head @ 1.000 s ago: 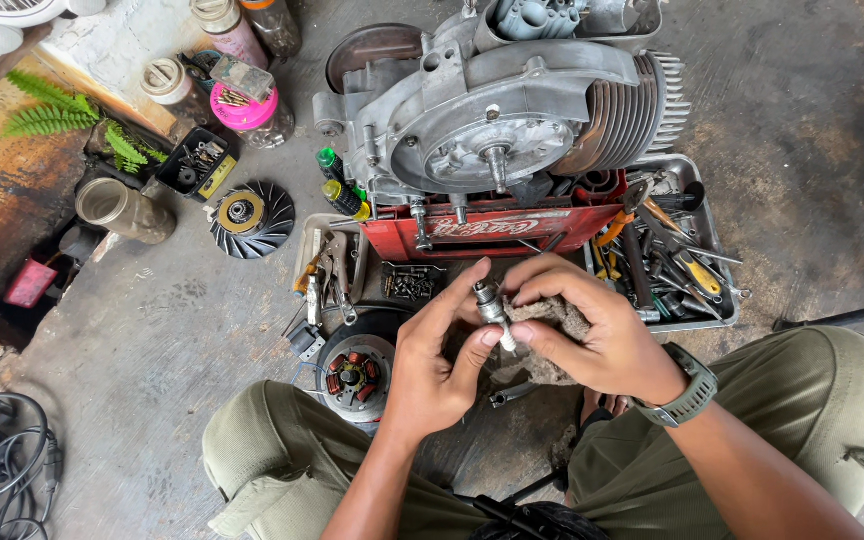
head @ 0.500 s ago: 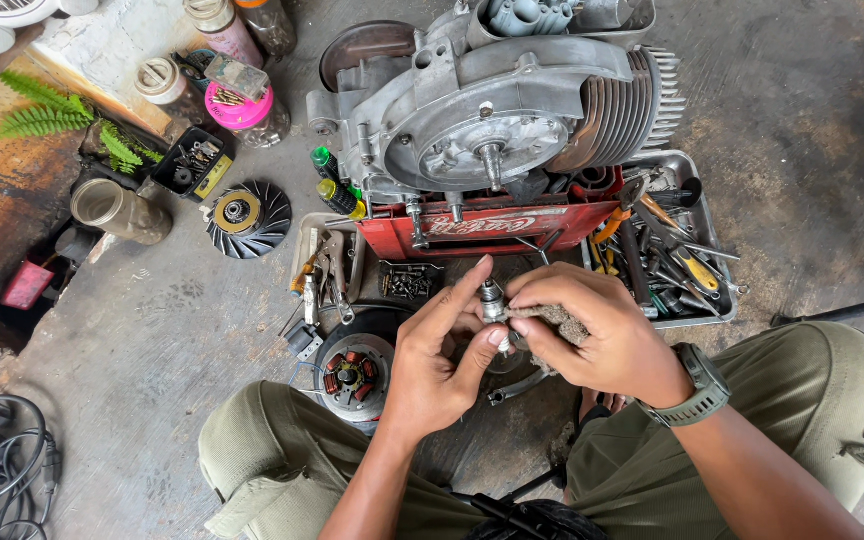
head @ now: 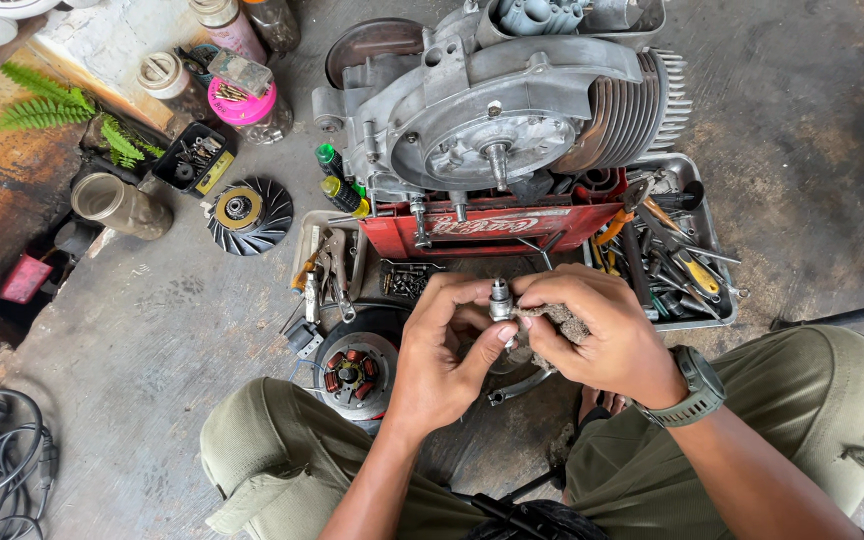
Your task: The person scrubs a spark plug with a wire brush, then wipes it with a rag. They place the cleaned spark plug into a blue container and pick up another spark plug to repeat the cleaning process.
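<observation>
Holding small metal part (head: 499, 298) below engine (head: 497, 120): left hand (head: 442, 360) gripping it, right hand (head: 592, 330) rubbing with cloth (head: 552, 322). Best gripping firm, rubbing slow.

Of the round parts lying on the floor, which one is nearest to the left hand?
The round coil plate with red and copper windings, lying just beside the left hand. The black finned fan wheel with the brass centre lies much farther away, near the grey tube.

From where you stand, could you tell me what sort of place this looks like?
Probably a small motor repair workshop, with work done on a bare concrete floor. A finned engine sits on a red crate, beside a tray of hand tools.
</observation>
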